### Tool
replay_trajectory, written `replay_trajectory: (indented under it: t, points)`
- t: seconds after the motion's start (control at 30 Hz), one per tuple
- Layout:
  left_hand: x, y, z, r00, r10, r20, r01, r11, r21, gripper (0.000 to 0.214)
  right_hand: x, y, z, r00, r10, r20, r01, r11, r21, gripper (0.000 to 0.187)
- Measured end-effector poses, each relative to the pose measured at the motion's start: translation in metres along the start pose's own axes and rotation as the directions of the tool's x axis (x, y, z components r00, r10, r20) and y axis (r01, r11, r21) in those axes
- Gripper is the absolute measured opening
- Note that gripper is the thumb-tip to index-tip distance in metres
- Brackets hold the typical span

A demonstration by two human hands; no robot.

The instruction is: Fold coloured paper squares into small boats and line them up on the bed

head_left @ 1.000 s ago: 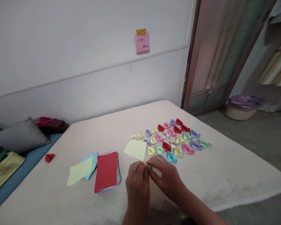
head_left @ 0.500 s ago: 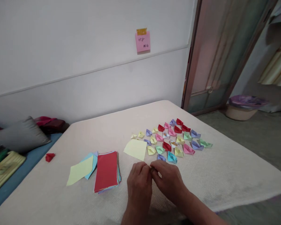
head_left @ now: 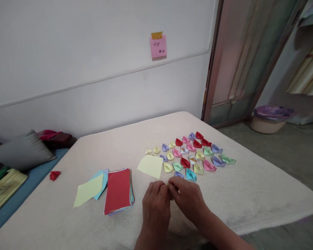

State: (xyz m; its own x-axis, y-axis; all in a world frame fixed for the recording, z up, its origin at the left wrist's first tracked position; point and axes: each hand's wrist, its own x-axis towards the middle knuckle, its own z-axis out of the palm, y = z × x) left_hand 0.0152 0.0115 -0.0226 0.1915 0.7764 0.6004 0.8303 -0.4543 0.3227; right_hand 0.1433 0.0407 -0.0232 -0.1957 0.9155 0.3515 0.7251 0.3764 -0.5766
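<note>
My left hand (head_left: pixel 156 201) and my right hand (head_left: pixel 187 196) meet at the fingertips over the near part of the pale bed cover (head_left: pixel 135 229). Both have their fingers closed in a pinch; whatever lies between them is hidden by the fingers. Just beyond them lies a loose pale yellow sheet of paper (head_left: pixel 150 166). A cyan folded paper boat (head_left: pixel 191 174) sits close to my right fingertips, at the near edge of several rows of small paper boats in red, pink, yellow, green and purple.
Left of my hands lies a stack of coloured paper (head_left: pixel 117 191), red on top. Beside it are a yellow sheet (head_left: pixel 88 190) and a blue sheet (head_left: pixel 103 185). A crumpled-looking red paper piece (head_left: pixel 54 175) is farther left. A grey pillow (head_left: pixel 23 151) and a lined basin (head_left: pixel 268 123) stand farther off.
My hands stay pinched together, with the right fingers shifted slightly. The view has moved a little; the papers and boats lie as before.
</note>
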Motion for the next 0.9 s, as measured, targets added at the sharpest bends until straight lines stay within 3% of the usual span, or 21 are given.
replay_trajectory:
  t: [0.33, 0.57, 0.9]
  points:
    - [0.000, -0.002, -0.001, 0.995, -0.103, -0.010, 0.103, 0.994, -0.045, 0.014, 0.009, 0.006, -0.004, 0.984, 0.178, 0.000, -0.164, 0.905, 0.392, 0.018]
    - [-0.002, -0.005, 0.002, 0.990, -0.104, -0.098, 0.103, 0.995, -0.018, 0.014, 0.010, 0.004, -0.001, 0.976, 0.218, -0.005, -0.194, 0.879, 0.435, 0.018]
    - [-0.003, -0.006, 0.002, 0.982, -0.149, -0.118, 0.147, 0.989, -0.022, 0.017, 0.005, -0.002, 0.007, 0.976, 0.207, 0.074, -0.214, 0.816, 0.537, 0.011]
